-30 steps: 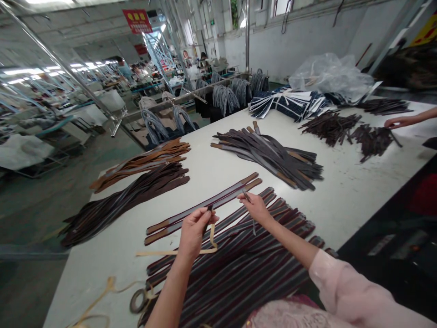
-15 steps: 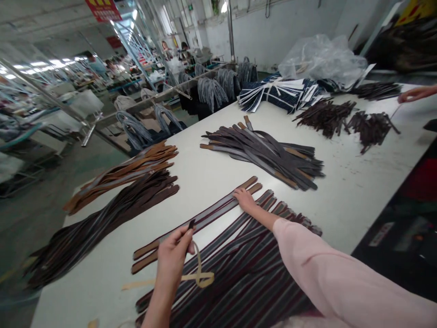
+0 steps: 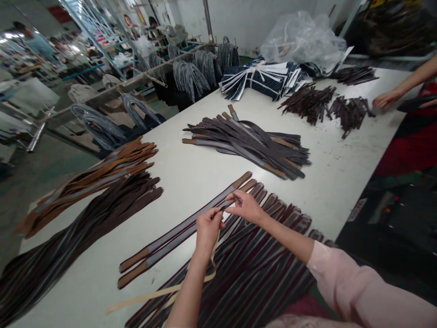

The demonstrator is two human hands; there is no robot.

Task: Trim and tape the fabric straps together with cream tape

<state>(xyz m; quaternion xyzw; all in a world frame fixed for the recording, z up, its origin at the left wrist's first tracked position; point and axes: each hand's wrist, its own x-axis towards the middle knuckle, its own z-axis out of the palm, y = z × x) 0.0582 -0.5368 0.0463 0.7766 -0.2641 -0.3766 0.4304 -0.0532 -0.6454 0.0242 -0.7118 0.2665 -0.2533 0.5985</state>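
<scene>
My left hand (image 3: 209, 228) is closed in a pinch, with a narrow beige tape (image 3: 214, 255) hanging from it across the strap pile. A small dark piece (image 3: 223, 206) shows between its fingertips and my right hand (image 3: 247, 207). The fingers of my right hand are bent together around the dark piece's other side; its exact kind is too small to tell. Under both hands lie two long grey straps (image 3: 180, 223) with brown ends and dark red edges, side by side. A large pile of similar straps (image 3: 252, 269) spreads beneath my forearms.
On the white table (image 3: 170, 168) lie brown straps (image 3: 99, 177), dark brown straps (image 3: 75, 241) and a crossed grey bundle (image 3: 249, 146). Farther back are short dark strips (image 3: 309, 102), tied navy fabric (image 3: 262, 79) and a plastic bag (image 3: 303, 38). A co-worker's hand (image 3: 389, 99) reaches in at right.
My right hand has lifted off the two straps and come to my left hand's fingertips. My left hand has moved right and up, drawing the beige tape with it. The view has shifted.
</scene>
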